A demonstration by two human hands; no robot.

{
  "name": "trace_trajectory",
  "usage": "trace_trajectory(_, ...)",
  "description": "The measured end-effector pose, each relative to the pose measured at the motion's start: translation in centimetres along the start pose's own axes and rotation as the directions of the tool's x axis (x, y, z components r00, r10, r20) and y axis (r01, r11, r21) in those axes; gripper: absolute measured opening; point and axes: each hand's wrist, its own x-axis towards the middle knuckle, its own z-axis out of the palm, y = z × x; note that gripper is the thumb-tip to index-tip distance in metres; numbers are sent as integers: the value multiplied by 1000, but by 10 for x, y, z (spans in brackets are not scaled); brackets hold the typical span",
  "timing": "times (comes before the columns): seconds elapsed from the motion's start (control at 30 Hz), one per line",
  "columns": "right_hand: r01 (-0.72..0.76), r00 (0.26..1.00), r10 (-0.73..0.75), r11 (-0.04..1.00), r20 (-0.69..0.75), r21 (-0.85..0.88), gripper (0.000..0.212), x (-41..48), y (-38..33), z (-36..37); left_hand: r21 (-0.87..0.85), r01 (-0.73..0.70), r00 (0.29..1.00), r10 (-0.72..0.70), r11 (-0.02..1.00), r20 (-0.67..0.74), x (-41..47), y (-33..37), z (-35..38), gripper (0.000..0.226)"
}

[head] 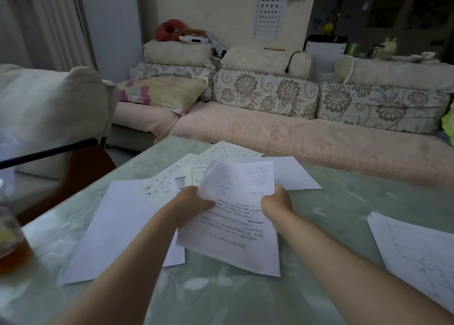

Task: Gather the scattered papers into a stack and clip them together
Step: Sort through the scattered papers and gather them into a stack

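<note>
A printed sheet (235,214) is lifted above the table, its far end curling up and blurred. My left hand (190,205) grips its left edge with the thumb on top. My right hand (276,203) grips its right edge. A blank sheet (118,228) lies flat to the left under my left forearm. Several printed sheets (177,174) overlap beyond my hands, with a gridded page (231,151) farthest away and a blank sheet (294,174) to the right. Another printed sheet (417,253) lies apart at the right edge. No clip is visible.
The pale green glass table (331,201) carries the papers. A bottle of amber liquid (11,241) stands at the left edge. A brown chair with a black rod (81,162) sits beyond the table's left corner. A pink sofa (294,137) with floral cushions runs behind.
</note>
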Motion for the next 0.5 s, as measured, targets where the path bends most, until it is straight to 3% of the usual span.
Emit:
trace_trajectory(0.13,32,998,-16,962,59,-273,26,10,-20,26,-12,-52,966,47,999,-256,10,-10,-15,29)
trace_trajectory(0.2,10,998,21,860,55,-510,33,19,-27,37,176,35,959,17,984,-281,13,-19,-24,35)
trace_trajectory(0.27,-7,998,47,714,38,-700,33,25,-32,46,419,161,947,-20,893,-322,17,-29,-28,51)
trace_trajectory(0.37,-11,996,78,634,50,-773,52,28,-39,51,480,200,937,-23,854,-349,26,-39,-28,68)
trace_trajectory(0.5,-81,987,154,707,41,-703,61,35,-48,45,379,158,949,-33,912,-315,30,-32,-27,68)
